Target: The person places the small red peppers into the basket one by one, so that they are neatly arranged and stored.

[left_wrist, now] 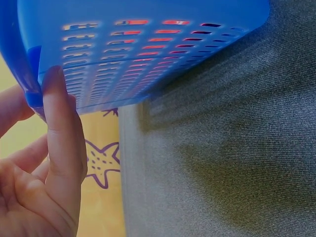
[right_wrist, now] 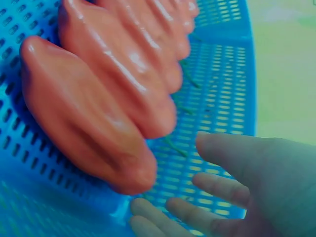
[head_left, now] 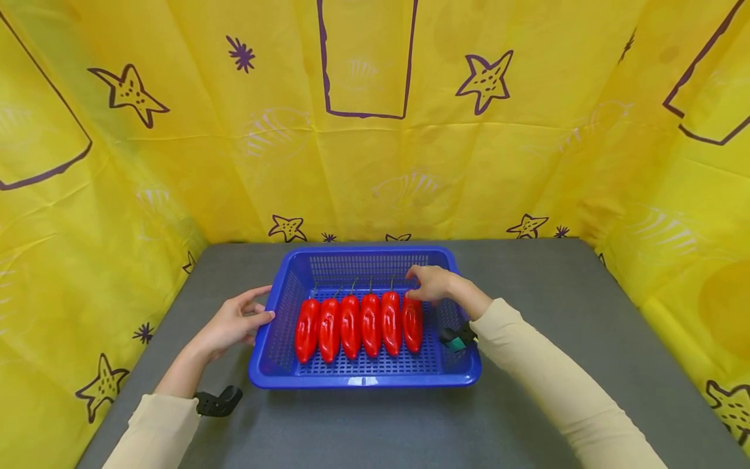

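Observation:
A blue plastic basket (head_left: 363, 382) stands on the grey table, with several glossy red peppers (head_left: 350, 326) lying side by side in a row inside. Their thin green stems point to the far wall. At the basket's left side my left hand (head_left: 231, 324) holds the rim; the left wrist view shows the thumb (left_wrist: 58, 113) against the outer wall. My right hand (head_left: 432, 284) hovers inside the basket at the stem end of the rightmost pepper (head_left: 413, 326). In the right wrist view its fingers are spread, apart from that pepper (right_wrist: 89, 123), with nothing between them.
Grey cloth (head_left: 375, 430) covers the table around the basket. Yellow curtains (head_left: 375, 176) with starfish drawings rise behind and at both sides. A black wrist strap (head_left: 218, 401) sits on the left wrist, and another device (head_left: 458, 339) on the right one overhangs the basket's right side.

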Tool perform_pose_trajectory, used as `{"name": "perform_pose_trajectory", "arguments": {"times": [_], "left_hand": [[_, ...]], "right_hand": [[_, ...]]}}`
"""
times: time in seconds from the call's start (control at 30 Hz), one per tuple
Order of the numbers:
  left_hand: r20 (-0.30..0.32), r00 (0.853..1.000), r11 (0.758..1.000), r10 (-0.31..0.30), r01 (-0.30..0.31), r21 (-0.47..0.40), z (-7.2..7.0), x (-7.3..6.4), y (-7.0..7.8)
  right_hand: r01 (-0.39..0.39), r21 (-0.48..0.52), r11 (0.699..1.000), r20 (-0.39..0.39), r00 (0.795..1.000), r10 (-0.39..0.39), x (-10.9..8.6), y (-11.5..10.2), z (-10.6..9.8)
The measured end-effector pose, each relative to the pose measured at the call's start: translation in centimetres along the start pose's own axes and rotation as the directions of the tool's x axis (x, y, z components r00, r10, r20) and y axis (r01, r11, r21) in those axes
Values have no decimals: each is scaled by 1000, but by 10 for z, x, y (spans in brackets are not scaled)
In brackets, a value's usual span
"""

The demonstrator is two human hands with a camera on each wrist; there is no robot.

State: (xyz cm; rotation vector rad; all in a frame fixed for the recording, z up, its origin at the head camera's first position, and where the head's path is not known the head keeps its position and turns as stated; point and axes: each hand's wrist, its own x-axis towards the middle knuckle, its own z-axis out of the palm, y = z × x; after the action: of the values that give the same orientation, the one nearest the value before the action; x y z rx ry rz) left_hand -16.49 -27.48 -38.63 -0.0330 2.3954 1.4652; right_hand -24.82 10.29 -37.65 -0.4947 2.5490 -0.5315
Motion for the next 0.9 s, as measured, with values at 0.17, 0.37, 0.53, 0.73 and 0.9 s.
{"name": "perform_pose_trajectory", "arguments": {"times": [0.17,0.37,0.53,0.73,0.9], "left_hand": [[0,1000,1000,1,-1,2,-1,0,0],[-4,1000,1000,-1,1,11,-1,2,0],[11,1000,1000,7,-7,14,-2,2,0],[34,999,998,37,-38,50,-4,1,4],[13,998,992,60,-61,113,-6,2,6]], "right_hand": [[88,-52,995,-73,993,-91,-12,2,-14],[153,-49,987,-154,975,-159,-25,12,-26],[168,-32,985,-233,957,-171,-34,22,-35],[187,-38,982,-326,926,-189,-47,37,-46],[194,-57,979,-371,906,-201,-59,51,-56]]}}
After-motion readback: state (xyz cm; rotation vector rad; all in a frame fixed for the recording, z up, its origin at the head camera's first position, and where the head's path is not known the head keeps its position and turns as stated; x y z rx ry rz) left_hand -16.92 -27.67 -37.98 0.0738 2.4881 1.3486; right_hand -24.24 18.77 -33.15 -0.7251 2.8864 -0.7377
